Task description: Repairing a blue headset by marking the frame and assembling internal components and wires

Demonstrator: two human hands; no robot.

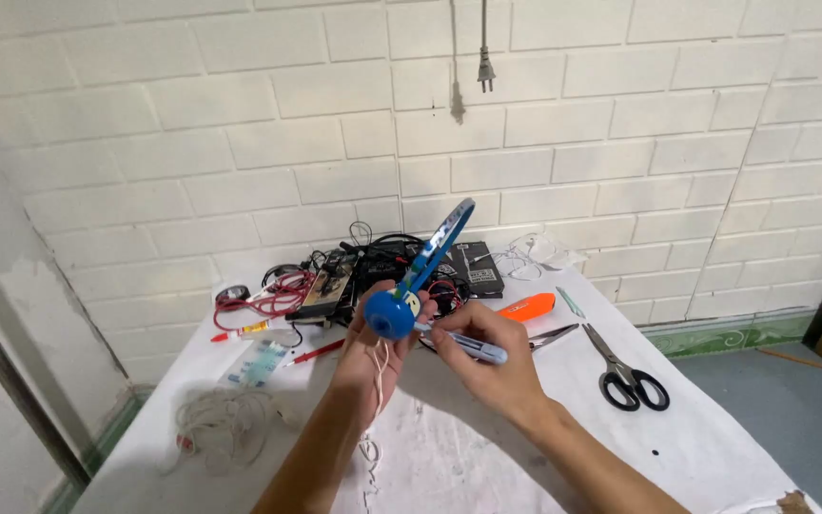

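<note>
My left hand holds up a small blue desk lamp by its round base, the flat lamp head angled up to the right. A thin white cord hangs from the base across my palm. My right hand grips a light blue pen-shaped tool, its tip touching the lamp base near the stem.
The white-covered table carries black-handled scissors, an orange utility knife, pliers, a red pen, a coil of white cord, red wires and black electronics by the brick wall. A plug hangs above.
</note>
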